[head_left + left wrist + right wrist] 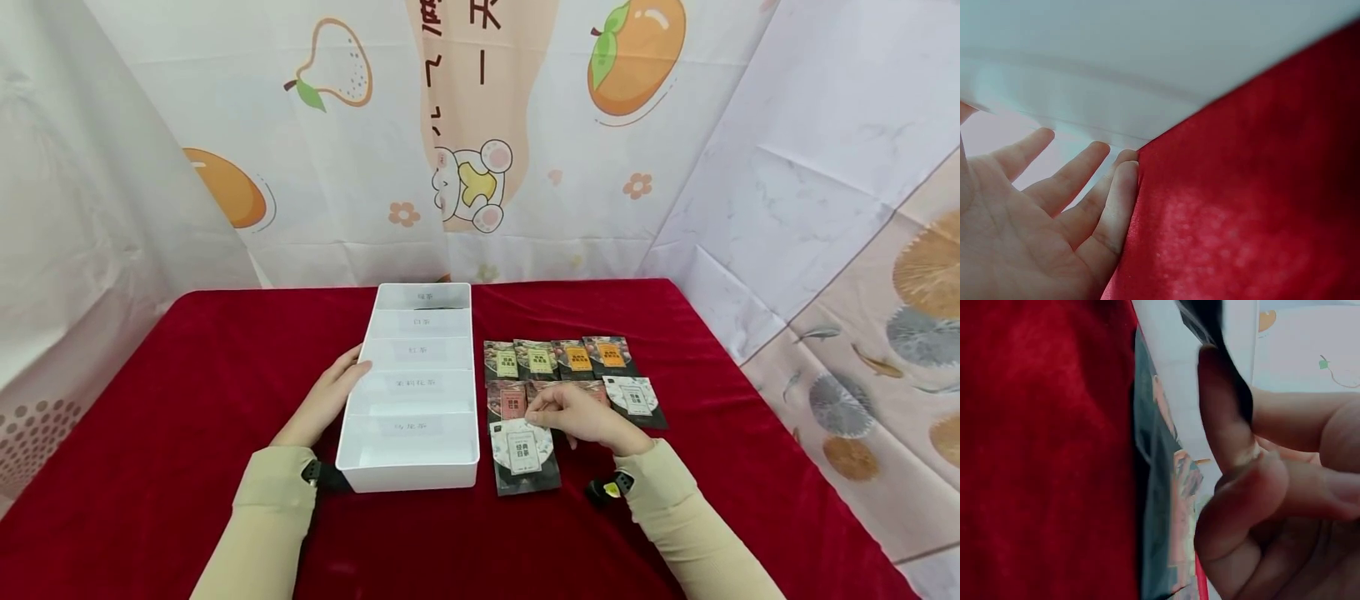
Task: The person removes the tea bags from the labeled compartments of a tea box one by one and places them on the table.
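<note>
My left hand [337, 392] lies along the left side of a long white compartment box [408, 478]. In the left wrist view its fingers [1072, 175] are nearly straight, with the tips at the box's wall [1147, 56]. My right hand [581, 412] pinches the top edge of a tea packet with a white floral upper half and dark bottom [525, 457], just right of the box. The right wrist view has the packet's dark edge [1238, 394] between thumb and finger. Behind that hand, red-labelled packets [507, 403] are partly covered.
Two green-labelled packets [501, 360] and two orange-labelled ones [611, 354] form the back row. Another white-topped packet [634, 398] lies to the right of the hand. Dividers with printed labels split the box. Red cloth [187, 417] covers the table, and a printed curtain [540, 208] hangs behind.
</note>
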`<state>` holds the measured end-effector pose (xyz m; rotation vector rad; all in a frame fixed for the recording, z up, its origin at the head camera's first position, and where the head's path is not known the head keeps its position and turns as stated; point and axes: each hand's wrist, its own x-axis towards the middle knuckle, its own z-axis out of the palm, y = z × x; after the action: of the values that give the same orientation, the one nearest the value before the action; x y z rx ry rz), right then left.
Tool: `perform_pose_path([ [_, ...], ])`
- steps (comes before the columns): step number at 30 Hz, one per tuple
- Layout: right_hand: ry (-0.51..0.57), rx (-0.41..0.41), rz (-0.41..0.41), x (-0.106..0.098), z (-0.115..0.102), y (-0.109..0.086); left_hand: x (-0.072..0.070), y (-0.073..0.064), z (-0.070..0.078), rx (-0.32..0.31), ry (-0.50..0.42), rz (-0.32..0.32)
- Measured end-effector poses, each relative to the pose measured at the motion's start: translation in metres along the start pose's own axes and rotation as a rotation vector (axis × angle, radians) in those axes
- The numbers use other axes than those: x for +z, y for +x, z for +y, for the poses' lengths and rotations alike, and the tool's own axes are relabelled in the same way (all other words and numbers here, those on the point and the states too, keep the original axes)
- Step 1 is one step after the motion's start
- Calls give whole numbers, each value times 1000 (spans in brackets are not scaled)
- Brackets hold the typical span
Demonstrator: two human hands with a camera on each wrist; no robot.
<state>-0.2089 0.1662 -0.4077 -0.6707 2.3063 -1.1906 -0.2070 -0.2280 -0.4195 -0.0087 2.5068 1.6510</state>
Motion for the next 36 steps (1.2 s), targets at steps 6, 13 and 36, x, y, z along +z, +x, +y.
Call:
perform_pose_path([
  [6, 48, 25, -43, 3, 3, 1, -1, 1, 0, 0, 5, -3],
  [13, 44, 44, -55, 0, 7, 1, -1, 2, 2, 13, -1, -1],
  [36, -173, 118, 96, 7, 2, -3, 0, 1, 0, 10, 3, -2],
])
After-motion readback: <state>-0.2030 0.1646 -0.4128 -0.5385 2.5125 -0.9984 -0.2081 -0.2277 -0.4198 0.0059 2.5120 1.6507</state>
